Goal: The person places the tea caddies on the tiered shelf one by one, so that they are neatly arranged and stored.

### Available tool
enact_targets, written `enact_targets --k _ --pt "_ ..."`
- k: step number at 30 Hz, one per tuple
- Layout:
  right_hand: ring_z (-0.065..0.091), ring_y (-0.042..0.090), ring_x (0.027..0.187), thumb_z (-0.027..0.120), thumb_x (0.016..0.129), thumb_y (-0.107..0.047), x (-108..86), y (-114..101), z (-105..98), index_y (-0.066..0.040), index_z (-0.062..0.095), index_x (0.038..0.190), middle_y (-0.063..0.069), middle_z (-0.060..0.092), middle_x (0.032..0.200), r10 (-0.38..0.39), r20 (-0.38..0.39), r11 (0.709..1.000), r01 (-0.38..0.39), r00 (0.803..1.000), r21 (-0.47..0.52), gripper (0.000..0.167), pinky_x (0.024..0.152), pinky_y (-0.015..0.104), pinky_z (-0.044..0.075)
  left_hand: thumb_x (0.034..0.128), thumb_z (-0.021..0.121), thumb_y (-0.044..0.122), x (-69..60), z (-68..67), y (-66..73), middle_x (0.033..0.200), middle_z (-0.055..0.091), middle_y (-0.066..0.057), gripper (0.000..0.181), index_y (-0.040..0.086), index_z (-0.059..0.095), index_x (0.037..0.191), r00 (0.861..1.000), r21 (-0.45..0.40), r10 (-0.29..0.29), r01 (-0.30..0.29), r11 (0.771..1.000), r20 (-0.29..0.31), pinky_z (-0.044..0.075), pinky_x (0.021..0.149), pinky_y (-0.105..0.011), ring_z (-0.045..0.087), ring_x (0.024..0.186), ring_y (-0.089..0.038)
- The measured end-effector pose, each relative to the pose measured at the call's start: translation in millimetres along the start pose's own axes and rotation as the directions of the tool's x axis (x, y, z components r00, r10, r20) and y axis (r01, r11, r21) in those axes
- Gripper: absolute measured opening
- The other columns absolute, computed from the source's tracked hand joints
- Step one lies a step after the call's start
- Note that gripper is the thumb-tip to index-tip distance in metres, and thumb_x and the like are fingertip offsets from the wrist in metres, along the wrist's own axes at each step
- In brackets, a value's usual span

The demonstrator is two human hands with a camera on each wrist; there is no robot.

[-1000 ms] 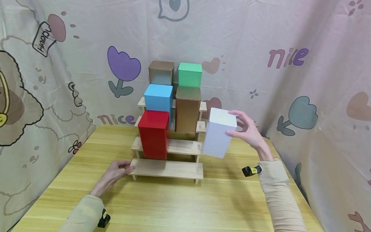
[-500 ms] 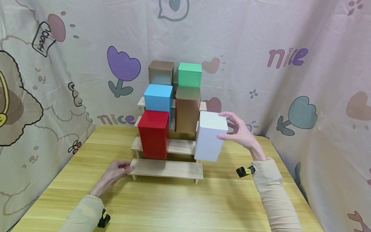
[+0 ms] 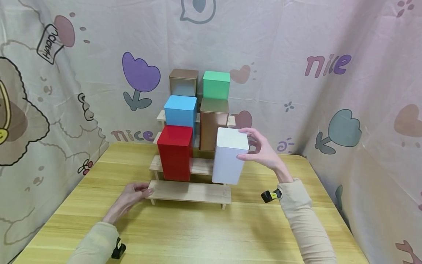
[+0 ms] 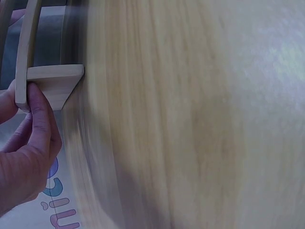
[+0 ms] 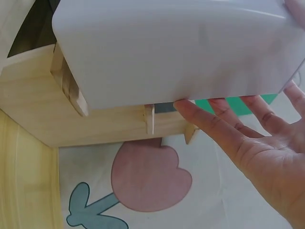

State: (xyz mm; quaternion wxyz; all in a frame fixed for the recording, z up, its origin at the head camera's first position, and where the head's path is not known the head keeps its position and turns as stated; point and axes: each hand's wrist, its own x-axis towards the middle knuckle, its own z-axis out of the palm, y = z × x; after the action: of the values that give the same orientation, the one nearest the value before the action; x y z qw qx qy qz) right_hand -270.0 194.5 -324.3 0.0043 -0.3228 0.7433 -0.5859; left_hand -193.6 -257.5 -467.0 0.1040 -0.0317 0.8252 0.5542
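A tall white box is held near its top by my right hand, thumb in front and fingers behind. It tilts slightly in front of the right part of the stepped wooden stand; whether its base touches the second step cannot be told. In the right wrist view the box's white side fills the top, with fingers along its edge. My left hand pinches the left end of the lowest step; the left wrist view shows thumb and fingers on either side of the board.
On the stand, a red box occupies the second step's left side. Behind it are a blue box, a brown box, another brown box and a green box. The wooden table extends in front; a printed curtain hangs behind.
My right hand has carried the white box leftward and slightly down, from beside the stand to in front of its right part. The left hand stays at the lowest step.
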Motion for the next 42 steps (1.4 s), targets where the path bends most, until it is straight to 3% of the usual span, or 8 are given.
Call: enact_targets --k 13,26,36,42 --pt "0.061 0.027 0.109 0.083 0.073 0.002 9.6 0.0 17.6 -0.015 0.045 0.144 0.007 0.053 0.114 0.046 0.008 0.999 -0.046 0.999 -0.016 0.082 0.089 0.050 0.061 0.0985 0.063 0.012 -0.3 0.1 0.4 0.130 0.058 -0.037 0.054 -0.020 0.044 0.137 1.000 0.004 0.004 -0.004 1.000 0.004 0.059 0.095 -0.040 0.066 0.106 -0.024" --pt "0.057 0.026 0.108 0.086 0.073 0.000 16.2 3.9 29.6 -0.018 0.043 0.144 0.009 0.049 0.115 0.060 0.009 0.997 -0.059 0.998 -0.039 0.084 0.086 0.044 0.062 0.0977 0.062 0.009 -0.6 1.1 0.7 0.130 0.058 -0.037 0.054 -0.021 0.042 0.138 1.000 -0.015 0.000 0.000 1.000 0.003 0.060 0.091 -0.036 0.066 0.101 -0.018" --pt "0.050 0.037 0.125 0.084 0.075 -0.002 16.3 2.9 34.1 -0.020 0.034 0.149 0.013 0.044 0.131 0.106 0.001 0.994 -0.106 0.994 -0.032 0.091 0.096 0.052 0.057 0.0985 0.062 0.011 0.2 0.7 0.9 0.132 0.056 -0.037 0.055 -0.020 0.042 0.139 1.000 -0.019 -0.002 0.002 1.000 0.010 0.059 0.094 -0.039 0.066 0.103 -0.020" --pt "0.047 0.035 0.129 0.084 0.076 -0.004 16.8 2.9 35.3 -0.021 0.033 0.149 0.014 0.041 0.138 0.112 -0.014 0.993 -0.112 0.994 -0.046 0.090 0.098 0.053 0.056 0.0981 0.063 0.010 0.1 0.6 0.0 0.130 0.057 -0.037 0.054 -0.020 0.042 0.138 1.000 -0.023 0.004 -0.003 1.000 0.011 0.060 0.091 -0.036 0.066 0.101 -0.017"
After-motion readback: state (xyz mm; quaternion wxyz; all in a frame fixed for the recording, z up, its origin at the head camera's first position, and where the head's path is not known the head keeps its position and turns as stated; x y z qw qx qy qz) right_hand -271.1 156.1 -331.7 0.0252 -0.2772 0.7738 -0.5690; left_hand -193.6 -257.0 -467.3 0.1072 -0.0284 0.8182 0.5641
